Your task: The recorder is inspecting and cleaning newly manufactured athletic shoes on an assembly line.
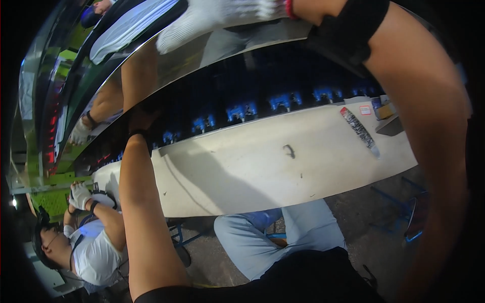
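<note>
A long shiny metal panel (227, 43) slants across the top, reflecting arms and clothing. On it rests my right hand (212, 21) in a white knitted glove, fingers stretched out along the surface. My left hand (144, 120) reaches into the dark gap below the panel; its fingers are lost in shadow. A row of blue parts with metal pieces (242, 112) runs through this gap. Along its near side lies a cream-coloured tabletop (237, 171).
A slim tool wrapped in black-and-white pattern, red at one end (357, 129), lies on the tabletop's right. A small cardboard-coloured block (386, 111) sits beyond it. At the left, a co-worker in white gloves (80, 196) works near a white round object (104, 199). A blue-framed stool (417, 217) stands right.
</note>
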### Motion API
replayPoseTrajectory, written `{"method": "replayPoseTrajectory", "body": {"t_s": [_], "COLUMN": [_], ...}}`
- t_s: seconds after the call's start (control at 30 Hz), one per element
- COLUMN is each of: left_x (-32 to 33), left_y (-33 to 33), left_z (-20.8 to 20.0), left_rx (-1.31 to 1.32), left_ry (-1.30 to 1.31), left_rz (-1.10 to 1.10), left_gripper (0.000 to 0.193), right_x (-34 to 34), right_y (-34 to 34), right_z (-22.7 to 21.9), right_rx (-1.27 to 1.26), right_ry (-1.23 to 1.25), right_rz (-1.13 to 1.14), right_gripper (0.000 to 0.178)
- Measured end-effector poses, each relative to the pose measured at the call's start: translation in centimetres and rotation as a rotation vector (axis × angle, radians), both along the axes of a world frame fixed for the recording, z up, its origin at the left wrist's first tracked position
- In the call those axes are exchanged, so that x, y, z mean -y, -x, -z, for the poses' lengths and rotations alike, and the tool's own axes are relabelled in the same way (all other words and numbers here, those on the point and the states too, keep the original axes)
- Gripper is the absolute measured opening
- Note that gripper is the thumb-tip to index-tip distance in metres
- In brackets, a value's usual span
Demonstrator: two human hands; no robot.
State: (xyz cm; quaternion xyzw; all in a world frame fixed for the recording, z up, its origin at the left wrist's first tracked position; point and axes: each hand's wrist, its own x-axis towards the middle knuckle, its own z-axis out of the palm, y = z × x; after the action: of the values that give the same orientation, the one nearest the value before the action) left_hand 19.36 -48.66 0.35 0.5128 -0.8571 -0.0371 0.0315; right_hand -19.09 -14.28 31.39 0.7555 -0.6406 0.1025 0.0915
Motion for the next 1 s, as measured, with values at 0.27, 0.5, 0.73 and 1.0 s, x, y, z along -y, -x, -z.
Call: {"method": "replayPoseTrajectory", "body": {"t_s": [0.27,0.5,0.73,1.0], "left_x": [-13.0,-32.7,-52.5,-45.0], "left_y": [3.0,3.6,4.3,8.7], "left_z": [-6.8,-10.8,-3.3,-3.5], "left_rx": [-0.018,-0.098,-0.198,-0.365], "left_ry": [0.407,-0.009,-0.007,0.555], "left_rz": [0.201,0.919,0.732,0.988], "left_gripper": [0.069,0.057,0.101,0.049], "right_x": [3.5,2.1,2.6,-5.8], "right_y": [2.3,1.7,2.4,-2.6], "right_z": [3.7,3.2,7.1,6.4], "right_rx": [0.074,0.087,0.063,0.260], "right_ry": [0.243,0.094,0.621,0.791], "right_rz": [-0.227,-0.112,-0.389,-0.495], "right_gripper": [0.066,0.059,0.034,0.035]}}
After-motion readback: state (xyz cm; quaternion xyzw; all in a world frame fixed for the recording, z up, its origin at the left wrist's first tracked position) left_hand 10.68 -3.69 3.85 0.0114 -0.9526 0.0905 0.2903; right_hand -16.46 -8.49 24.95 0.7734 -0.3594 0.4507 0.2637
